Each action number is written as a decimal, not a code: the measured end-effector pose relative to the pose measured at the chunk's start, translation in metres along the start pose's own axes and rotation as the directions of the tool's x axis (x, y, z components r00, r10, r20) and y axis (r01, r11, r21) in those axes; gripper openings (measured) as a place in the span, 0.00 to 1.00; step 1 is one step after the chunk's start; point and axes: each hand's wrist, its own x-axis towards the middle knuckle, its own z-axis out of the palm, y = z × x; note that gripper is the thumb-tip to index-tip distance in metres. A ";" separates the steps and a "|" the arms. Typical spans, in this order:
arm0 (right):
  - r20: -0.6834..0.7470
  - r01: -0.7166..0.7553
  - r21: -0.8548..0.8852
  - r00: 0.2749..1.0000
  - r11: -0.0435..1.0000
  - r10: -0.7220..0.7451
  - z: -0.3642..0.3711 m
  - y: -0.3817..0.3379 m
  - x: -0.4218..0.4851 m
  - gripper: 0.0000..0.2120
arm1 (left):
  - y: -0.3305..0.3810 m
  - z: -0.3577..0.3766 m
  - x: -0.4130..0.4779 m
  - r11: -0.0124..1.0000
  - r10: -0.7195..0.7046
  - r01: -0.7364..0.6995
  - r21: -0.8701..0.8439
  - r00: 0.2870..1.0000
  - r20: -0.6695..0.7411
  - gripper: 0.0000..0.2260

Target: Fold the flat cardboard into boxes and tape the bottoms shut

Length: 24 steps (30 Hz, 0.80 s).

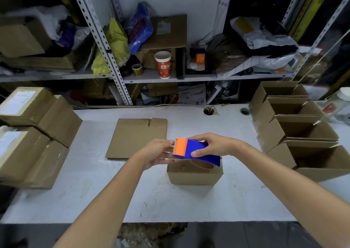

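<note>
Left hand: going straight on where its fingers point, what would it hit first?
The tape dispenser, at its orange end, held by the right hand; it looks nearly touching, though depth is unclear.

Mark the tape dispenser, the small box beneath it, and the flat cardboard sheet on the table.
tape dispenser (198,149): head view, on its blue body.
small box (193,175): head view, on the front wall.
flat cardboard (132,137): head view, middle of the sheet's top face.

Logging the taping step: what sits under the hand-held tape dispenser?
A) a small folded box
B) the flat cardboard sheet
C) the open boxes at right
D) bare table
A: the right hand holds the tape dispenser over the small folded box, while the flat cardboard sheet lies farther back.
</note>
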 end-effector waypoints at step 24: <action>-0.023 -0.177 -0.353 0.983 0.919 0.181 -0.005 -0.016 0.004 0.30 | -0.046 -0.043 0.022 0.997 -0.030 -0.005 -0.078 0.896 -0.443 0.06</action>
